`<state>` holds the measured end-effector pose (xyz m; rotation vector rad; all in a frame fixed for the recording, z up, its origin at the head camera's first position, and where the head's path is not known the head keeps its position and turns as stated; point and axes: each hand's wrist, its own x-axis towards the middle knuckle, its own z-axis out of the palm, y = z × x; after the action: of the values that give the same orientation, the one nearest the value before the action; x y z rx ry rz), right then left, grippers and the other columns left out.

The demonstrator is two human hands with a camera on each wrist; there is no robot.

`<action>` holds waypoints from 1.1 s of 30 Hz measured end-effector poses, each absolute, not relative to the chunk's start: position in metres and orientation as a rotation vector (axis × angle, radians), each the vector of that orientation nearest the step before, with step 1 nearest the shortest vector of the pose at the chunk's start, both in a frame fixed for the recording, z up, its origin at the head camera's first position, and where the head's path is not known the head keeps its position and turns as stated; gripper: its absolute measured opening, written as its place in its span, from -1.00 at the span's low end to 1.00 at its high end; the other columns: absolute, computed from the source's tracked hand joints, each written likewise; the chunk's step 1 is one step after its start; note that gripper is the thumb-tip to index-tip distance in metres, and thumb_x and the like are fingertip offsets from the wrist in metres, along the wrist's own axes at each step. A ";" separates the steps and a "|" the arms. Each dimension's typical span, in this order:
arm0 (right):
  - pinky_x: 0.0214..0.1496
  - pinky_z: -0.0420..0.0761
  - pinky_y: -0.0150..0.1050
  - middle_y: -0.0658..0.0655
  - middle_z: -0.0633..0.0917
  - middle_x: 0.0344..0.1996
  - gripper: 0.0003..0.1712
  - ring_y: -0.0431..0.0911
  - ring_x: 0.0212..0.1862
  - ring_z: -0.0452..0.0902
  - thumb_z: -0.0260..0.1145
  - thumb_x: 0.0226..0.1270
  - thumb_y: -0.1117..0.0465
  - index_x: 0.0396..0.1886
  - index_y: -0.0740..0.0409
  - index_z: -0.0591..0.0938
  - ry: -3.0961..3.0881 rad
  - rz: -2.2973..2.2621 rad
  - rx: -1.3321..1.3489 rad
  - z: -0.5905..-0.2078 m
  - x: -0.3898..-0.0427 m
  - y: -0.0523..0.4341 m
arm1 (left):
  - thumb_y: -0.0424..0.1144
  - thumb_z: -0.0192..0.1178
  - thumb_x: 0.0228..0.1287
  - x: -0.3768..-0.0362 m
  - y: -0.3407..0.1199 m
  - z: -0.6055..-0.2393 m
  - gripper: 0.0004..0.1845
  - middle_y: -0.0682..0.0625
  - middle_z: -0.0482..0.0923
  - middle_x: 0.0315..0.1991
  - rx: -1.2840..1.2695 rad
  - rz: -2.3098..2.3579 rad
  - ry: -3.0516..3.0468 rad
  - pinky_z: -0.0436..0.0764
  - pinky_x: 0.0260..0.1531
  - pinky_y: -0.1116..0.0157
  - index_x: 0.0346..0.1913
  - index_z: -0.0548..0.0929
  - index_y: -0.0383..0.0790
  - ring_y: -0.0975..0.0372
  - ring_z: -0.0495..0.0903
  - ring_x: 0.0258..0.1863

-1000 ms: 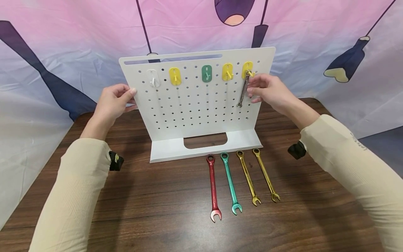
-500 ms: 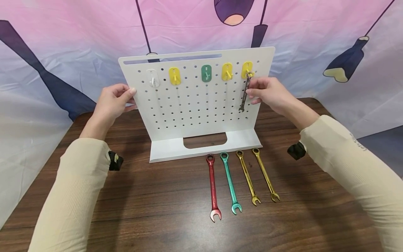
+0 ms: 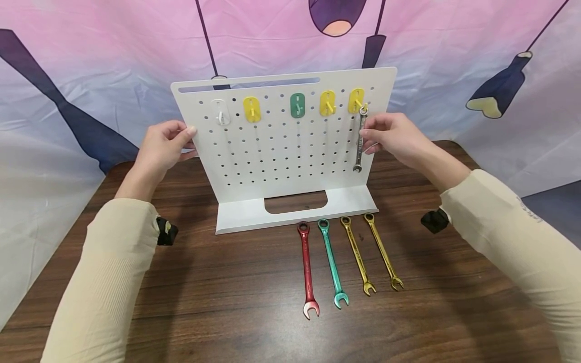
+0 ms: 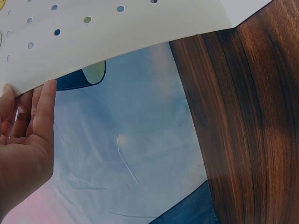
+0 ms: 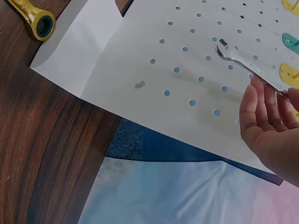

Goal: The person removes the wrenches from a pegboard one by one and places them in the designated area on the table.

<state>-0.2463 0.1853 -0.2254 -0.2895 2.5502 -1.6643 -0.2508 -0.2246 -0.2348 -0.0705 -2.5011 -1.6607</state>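
Note:
My left hand (image 3: 165, 146) pinches the left edge of the white pegboard (image 3: 281, 151), thumb in front and fingers behind. With my right hand (image 3: 392, 133) I hold a silver combination wrench (image 3: 360, 143) between thumb and fingers, close in front of the board's right side. Its ring end is up, overlapping the tip of the rightmost yellow hook (image 3: 356, 101) in the head view, and its open end points down. In the right wrist view the wrench (image 5: 252, 65) slants across the perforated face, its ring end hidden by my right hand (image 5: 273, 112).
Also on the board are a white hook (image 3: 221, 112), a green hook (image 3: 297, 106) and two more yellow hooks. On the wooden table (image 3: 236, 292), in front of the board's base, lie a red wrench (image 3: 307, 267), a green wrench (image 3: 333, 262) and two gold wrenches. Printed fabric hangs behind.
My right hand has drawn the silver wrench slightly right and down, its ring moving from further in on the rightmost yellow hook to the tip. The left hand stays on the board's edge.

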 end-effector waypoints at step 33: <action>-0.40 0.66 -0.31 0.11 0.58 -0.54 -0.76 -0.13 -0.52 0.50 0.14 0.34 0.32 -0.21 0.51 0.46 2.543 -1.720 -0.306 -0.201 -0.227 0.193 | -0.08 0.08 0.27 -0.248 -0.224 -0.234 -0.72 0.10 0.48 -0.38 -0.056 -1.638 -2.528 0.65 -0.31 0.48 -0.32 0.51 -0.28 0.32 0.50 -0.38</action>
<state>-0.2274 0.1929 -0.2006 -0.3057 2.5426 -1.7200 -0.2482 -0.2236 -0.2337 -0.0556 -2.5280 -1.6379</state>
